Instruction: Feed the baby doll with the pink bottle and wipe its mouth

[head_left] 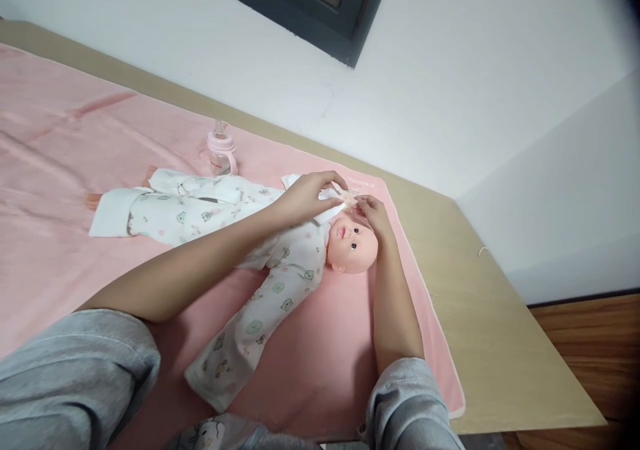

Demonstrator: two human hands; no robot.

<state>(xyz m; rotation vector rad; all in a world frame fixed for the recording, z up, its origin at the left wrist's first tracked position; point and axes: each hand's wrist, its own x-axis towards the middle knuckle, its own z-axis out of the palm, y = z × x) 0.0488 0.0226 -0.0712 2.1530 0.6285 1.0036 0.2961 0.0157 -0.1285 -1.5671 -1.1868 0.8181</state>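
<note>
A bald baby doll (356,240) lies on its back with its head toward the right. It wears a white romper (240,200) printed with small green and pink figures. One sleeve (255,323) stretches out flat toward me, with no doll hand showing at its end. My left hand (320,193) is closed, thumb and fingers pinching the white cuff of the other sleeve (330,207) above the doll's face. Close beside it, my right hand (373,211) pinches a small pale piece at that cuff, which looks like the doll's hand. Fingers partly cover it.
A baby bottle (221,151) with a pink collar and handle stands behind the doll. Beneath everything lies a pink blanket (320,343) on a wooden tabletop (480,330). A white wall (425,90) with a dark-framed window (345,30) rises behind.
</note>
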